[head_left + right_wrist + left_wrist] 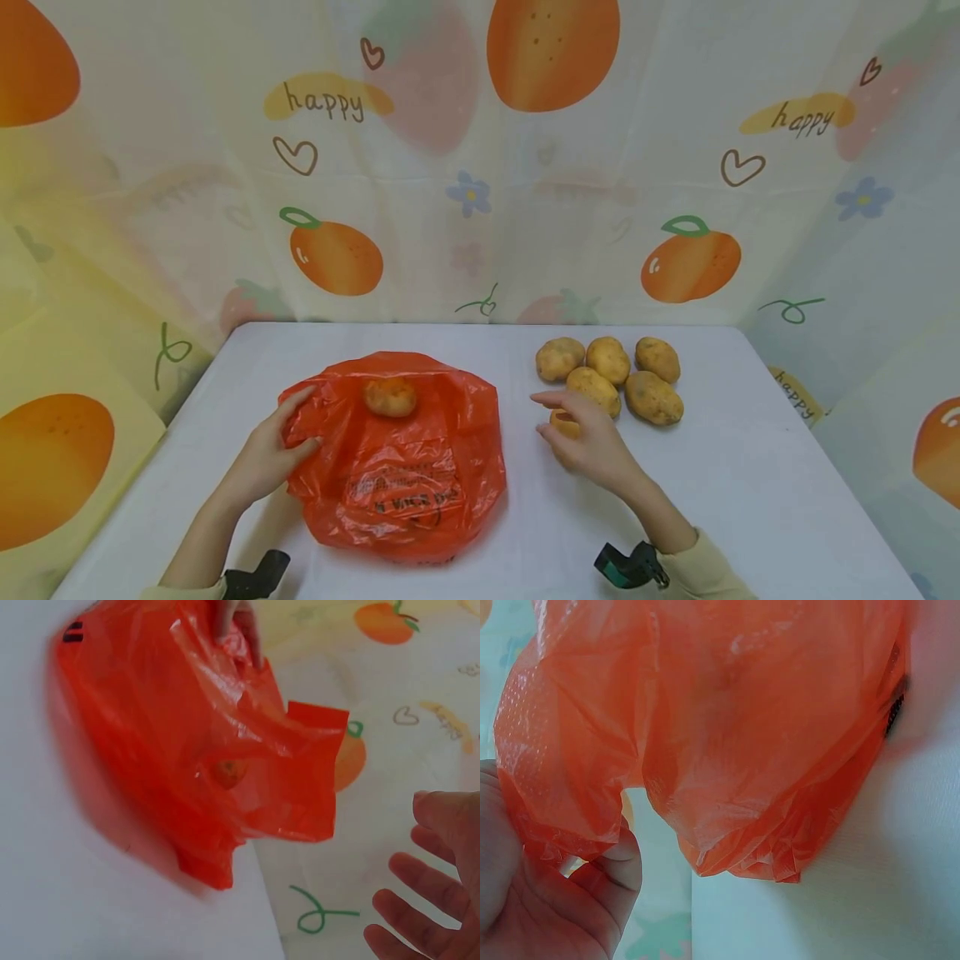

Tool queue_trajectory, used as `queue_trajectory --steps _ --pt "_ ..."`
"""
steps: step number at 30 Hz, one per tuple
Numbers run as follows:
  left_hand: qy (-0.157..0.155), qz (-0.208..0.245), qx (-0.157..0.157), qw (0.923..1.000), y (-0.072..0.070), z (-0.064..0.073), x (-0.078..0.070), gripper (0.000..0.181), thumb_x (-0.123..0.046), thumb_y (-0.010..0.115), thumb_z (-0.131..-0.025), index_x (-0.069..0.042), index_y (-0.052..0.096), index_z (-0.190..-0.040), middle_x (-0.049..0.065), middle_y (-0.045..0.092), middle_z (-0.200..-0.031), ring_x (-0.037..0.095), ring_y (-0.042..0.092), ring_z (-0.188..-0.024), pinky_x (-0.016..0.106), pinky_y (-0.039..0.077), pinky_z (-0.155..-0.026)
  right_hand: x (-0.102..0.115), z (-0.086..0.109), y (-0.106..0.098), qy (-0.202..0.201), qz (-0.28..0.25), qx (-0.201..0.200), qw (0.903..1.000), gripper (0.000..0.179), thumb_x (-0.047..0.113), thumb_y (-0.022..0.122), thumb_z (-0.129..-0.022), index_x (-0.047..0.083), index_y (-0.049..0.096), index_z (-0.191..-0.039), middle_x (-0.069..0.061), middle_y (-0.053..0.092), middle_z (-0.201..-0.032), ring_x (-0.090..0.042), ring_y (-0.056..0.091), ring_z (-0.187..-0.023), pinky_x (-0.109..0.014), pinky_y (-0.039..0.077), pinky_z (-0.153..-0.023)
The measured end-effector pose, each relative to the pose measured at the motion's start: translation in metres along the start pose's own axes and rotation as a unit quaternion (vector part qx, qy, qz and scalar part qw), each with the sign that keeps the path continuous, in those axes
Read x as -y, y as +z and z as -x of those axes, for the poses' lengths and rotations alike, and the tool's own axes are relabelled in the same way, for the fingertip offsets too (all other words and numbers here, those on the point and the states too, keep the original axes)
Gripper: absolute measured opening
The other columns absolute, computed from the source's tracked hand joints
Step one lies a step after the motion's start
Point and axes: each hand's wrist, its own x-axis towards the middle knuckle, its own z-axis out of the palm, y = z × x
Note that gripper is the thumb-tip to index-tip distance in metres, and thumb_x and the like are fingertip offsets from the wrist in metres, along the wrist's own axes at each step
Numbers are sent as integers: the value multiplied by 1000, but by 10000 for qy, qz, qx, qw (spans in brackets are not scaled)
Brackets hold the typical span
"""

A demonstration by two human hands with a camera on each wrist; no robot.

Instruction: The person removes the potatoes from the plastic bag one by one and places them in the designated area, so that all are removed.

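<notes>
A red plastic bag (405, 475) with dark print lies on the table, its mouth spread toward the far side. One potato (390, 397) sits just inside that mouth, and the right wrist view shows the same potato (229, 772) within the red film. My left hand (266, 454) grips the bag's left edge between thumb and fingers. In the left wrist view the film (570, 787) passes into that hand's grasp. My right hand (588, 442) is empty, fingers apart, right beside the nearest loose potato (566, 423), which it partly covers in the head view.
Several more potatoes (654, 397) are grouped at the back right of the white table (720, 492). A printed fruit curtain (420, 250) hangs behind the table's far edge. Dark wrist cameras (630, 567) are worn at both cuffs.
</notes>
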Motion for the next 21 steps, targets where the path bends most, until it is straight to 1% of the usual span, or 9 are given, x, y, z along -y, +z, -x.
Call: queue_trajectory --steps 4,8,11,16,21 --pt "28 -4 29 10000 1 0 0 72 -11 62 -86 -21 24 -146 21 43 -131 35 53 -104 34 56 -70 9 -7 5 -91 -140 -1 9999 34 9 66 -84 11 60 -117 -2 61 -116 -19 57 -106 -34 52 -85" --pt "67 40 69 9999 2 0 -2 72 -9 62 -86 -22 23 -146 21 44 -131 34 54 -102 32 56 -69 21 -15 10 -90 -147 79 9998 32 11 66 -85 11 61 -117 0 62 -115 -15 58 -107 -31 52 -86" --pt "84 44 104 9999 3 0 -4 72 -10 62 -86 -20 23 -146 22 44 -130 33 56 -100 32 56 -68 29 -22 14 -39 -319 202 9993 32 12 65 -85 10 61 -117 -1 62 -115 -16 58 -107 -32 51 -87" --pt "65 22 144 9999 3 1 -6 72 -11 63 -86 -19 24 -145 22 44 -130 33 56 -100 32 56 -68 38 -34 24 37 -785 412 9961 32 15 63 -87 8 60 -118 -7 61 -116 -21 58 -108 -39 50 -90" --pt "17 28 167 9999 4 3 -5 73 -12 63 -85 -21 23 -146 22 44 -131 32 56 -100 30 56 -67 45 -43 34 10 -889 541 9946 32 17 62 -88 8 59 -118 -7 60 -115 -22 58 -108 -36 50 -89"
